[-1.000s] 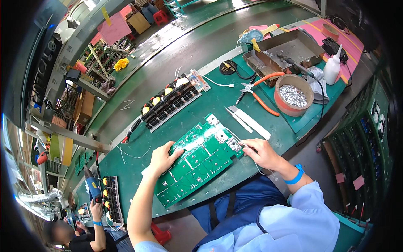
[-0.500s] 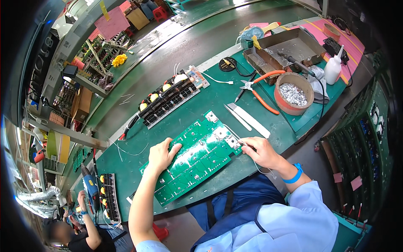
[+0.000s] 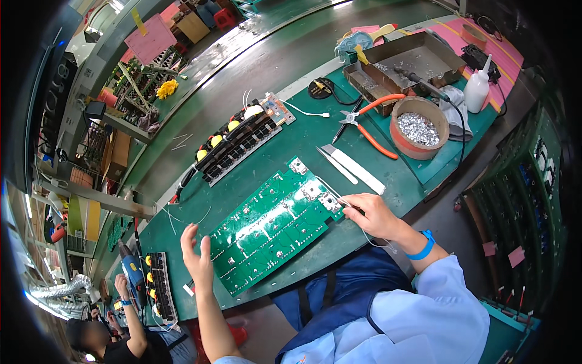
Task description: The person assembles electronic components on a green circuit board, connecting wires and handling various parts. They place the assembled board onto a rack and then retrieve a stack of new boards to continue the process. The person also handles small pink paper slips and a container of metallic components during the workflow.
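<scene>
A long green circuit board [image 3: 260,233] lies tilted across the green bench in front of me, its soldered side facing up. My left hand [image 3: 197,258] is off the board, just beyond its left end, with fingers and thumb apart and nothing in it. At the board's right end, my right hand [image 3: 371,215] pinches a thin white wire [image 3: 376,244] close to the metal pads. Part of that wire runs along the board's edge, and a loose end hangs below my fingers. A blue wristband [image 3: 421,246] circles my right wrist.
Tweezers [image 3: 339,167] and a flat white strip [image 3: 357,171] lie beyond the board, near orange-handled cutters [image 3: 354,118]. A round tub [image 3: 400,136] holds silvery bits. An assembled module [image 3: 239,142] stands at the back. At lower left, another person's hand [image 3: 123,287] is near a blue tool [image 3: 133,276].
My left hand has let go of the board and moved left and down, its fingers spreading. My right hand keeps its pinch on the wire at the board's right end.
</scene>
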`<state>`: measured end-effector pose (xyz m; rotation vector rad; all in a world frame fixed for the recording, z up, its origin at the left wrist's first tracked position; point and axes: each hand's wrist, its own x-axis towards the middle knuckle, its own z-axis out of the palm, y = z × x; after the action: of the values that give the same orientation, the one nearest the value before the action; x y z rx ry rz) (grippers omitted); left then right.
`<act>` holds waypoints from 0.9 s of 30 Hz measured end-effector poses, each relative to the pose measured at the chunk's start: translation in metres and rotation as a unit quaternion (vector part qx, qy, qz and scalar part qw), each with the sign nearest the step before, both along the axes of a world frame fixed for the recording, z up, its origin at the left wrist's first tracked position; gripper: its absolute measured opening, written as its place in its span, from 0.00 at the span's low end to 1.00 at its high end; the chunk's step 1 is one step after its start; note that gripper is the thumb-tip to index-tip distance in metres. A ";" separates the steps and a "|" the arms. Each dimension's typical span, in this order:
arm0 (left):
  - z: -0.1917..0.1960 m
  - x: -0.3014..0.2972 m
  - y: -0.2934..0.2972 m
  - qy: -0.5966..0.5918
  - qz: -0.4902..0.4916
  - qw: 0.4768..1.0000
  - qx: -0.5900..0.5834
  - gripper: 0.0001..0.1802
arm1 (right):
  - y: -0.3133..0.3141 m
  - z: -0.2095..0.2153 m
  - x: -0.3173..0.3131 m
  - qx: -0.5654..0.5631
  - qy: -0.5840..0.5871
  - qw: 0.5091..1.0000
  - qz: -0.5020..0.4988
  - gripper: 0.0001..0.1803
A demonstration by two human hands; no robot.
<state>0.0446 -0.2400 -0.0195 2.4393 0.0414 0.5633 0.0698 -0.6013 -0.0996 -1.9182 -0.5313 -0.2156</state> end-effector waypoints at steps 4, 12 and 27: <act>-0.033 -0.037 0.015 -0.006 0.079 0.957 -0.280 0.20 | 0.002 -0.004 0.001 0.010 0.000 1.000 -0.003 0.11; -0.055 -0.043 0.007 0.032 0.056 0.873 -0.484 0.25 | 0.003 0.003 0.000 0.015 0.011 1.000 -0.008 0.07; -0.055 -0.041 -0.004 0.035 0.027 0.895 -0.443 0.32 | 0.001 0.000 0.002 -0.038 0.003 0.999 0.014 0.09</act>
<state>0.0038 -0.2444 -0.0740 1.5609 0.3249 0.3591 0.0722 -0.5998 -0.0993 -1.9839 -0.5704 -0.1735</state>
